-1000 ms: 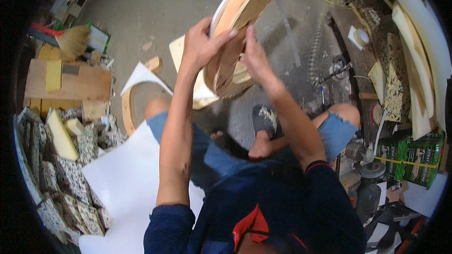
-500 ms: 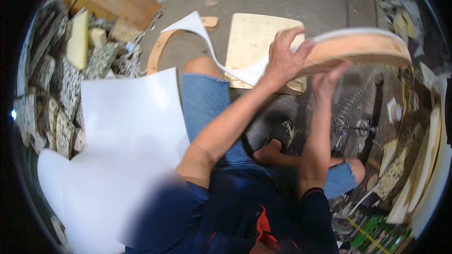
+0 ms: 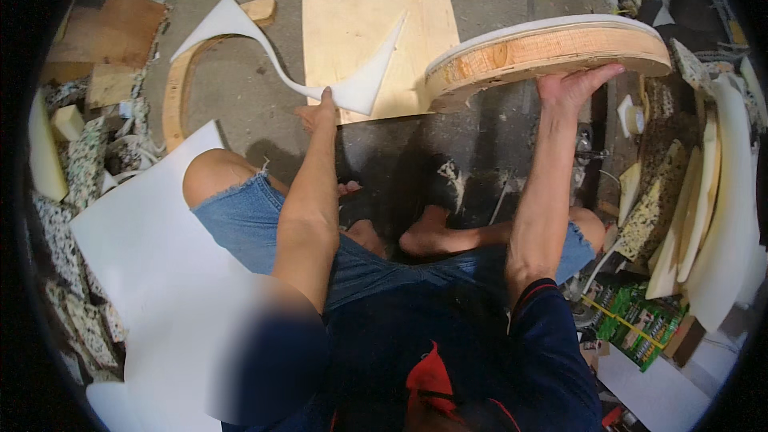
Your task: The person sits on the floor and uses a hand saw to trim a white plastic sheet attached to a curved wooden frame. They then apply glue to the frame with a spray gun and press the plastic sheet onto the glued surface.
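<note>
My left hand pinches a thin, curved white foam offcut with pointed ends, thumb on top. Part of the offcut lies over a pale wooden board; its other end rests over a C-shaped wooden piece on the floor at the left. At the right, my right hand supports a curved wooden frame from below. White foam covers the top of this frame. Some fingers of the right hand are hidden beneath the wood.
A large white foam sheet spreads by my left leg. Speckled foam scraps and yellow blocks are heaped at the far left. Long foam pieces lean at the right, above green packages. A tape roll lies near the right hand.
My left hand has left the curved frame and moved left, now gripping the foam offcut. My right hand alone holds the frame. The head view has shifted to the right.
</note>
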Demonstrator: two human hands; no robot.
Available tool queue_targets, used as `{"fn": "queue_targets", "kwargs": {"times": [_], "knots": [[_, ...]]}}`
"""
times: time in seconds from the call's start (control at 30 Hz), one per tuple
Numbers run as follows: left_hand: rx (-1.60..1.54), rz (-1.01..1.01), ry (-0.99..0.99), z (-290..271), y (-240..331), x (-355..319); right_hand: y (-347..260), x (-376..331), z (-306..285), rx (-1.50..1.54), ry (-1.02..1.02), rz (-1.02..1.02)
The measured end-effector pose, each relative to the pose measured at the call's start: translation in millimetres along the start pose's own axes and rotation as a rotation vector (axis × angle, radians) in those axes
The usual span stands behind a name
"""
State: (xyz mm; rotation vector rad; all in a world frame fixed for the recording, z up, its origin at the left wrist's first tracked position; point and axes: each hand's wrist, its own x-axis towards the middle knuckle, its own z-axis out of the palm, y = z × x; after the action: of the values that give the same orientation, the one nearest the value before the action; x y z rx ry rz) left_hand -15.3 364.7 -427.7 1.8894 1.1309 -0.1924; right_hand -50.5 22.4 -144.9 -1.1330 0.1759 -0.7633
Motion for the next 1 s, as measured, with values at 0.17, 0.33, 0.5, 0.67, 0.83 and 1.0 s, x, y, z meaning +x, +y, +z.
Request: {"fn": "queue_targets", "kwargs": {"times": [0.17, 0.33, 0.5, 0.67, 0.83, 1.0], "knots": [[0.071, 0.035, 0.008, 9, 29, -4, 2, 24, 23, 0.050, 0.092, 0.060], [-0.024, 0.025, -0.108, 6, 43, 15, -5, 48, 45, 0.105, 0.164, 0.104], [0.134, 0.234, -0.116, -1, 42, 46, -10, 53, 67, 0.328, 0.264, 0.220], [0.298, 0.427, -0.166, -10, 41, 50, -2, 37, 69, 0.487, 0.459, 0.359], [0.426, 0.688, -0.120, -4, 35, 44, 19, 25, 61, 0.608, 0.497, 0.386], [0.058, 0.303, -0.095, 10, 29, 71, 31, 23, 54, 0.594, 0.535, 0.371]]}}
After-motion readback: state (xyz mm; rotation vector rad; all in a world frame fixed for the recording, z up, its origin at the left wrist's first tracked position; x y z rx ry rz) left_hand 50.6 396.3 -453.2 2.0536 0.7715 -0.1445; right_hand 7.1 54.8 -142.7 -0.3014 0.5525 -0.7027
